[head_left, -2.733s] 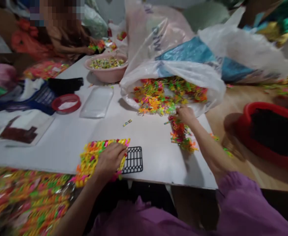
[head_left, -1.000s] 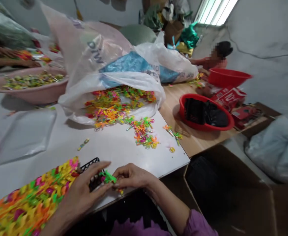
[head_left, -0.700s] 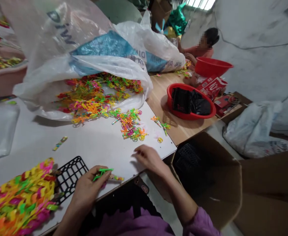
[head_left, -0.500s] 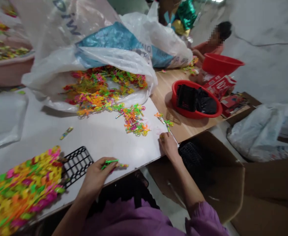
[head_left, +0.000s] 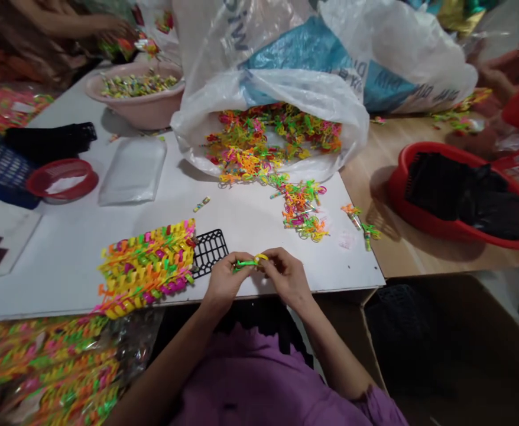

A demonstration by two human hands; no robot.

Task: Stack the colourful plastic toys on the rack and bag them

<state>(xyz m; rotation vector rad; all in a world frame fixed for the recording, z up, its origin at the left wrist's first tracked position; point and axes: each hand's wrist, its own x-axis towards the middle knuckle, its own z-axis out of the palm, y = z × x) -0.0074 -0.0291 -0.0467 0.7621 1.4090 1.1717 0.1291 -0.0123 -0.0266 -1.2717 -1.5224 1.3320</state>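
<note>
My left hand point(head_left: 221, 281) is closed on a small green plastic toy point(head_left: 243, 264) just above the table's front edge. Against it, my right hand point(head_left: 286, 277) pinches a small yellow plastic piece point(head_left: 262, 258); whether the two pieces are joined I cannot tell. To the left lies a black plastic grid point(head_left: 211, 248), its left part covered by dense rows of colourful plastic toys point(head_left: 146, 269). Beyond my hands is a loose heap of similar toys point(head_left: 301, 210), spilling from a large white bag point(head_left: 188, 127). One small tube-shaped piece point(head_left: 201, 204) lies alone.
A red basin point(head_left: 399, 183) with black plastic items stands at right, a pink basin point(head_left: 139, 109) of small parts at back left. Clear plastic sheets point(head_left: 133, 171) and a red basket point(head_left: 62, 177) lie left. An open cardboard box point(head_left: 375, 349) sits below right. Other people's arms show behind.
My right hand has come from the table's right corner to meet my left hand, and now holds a yellow piece against the green toy. The view has swung left.
</note>
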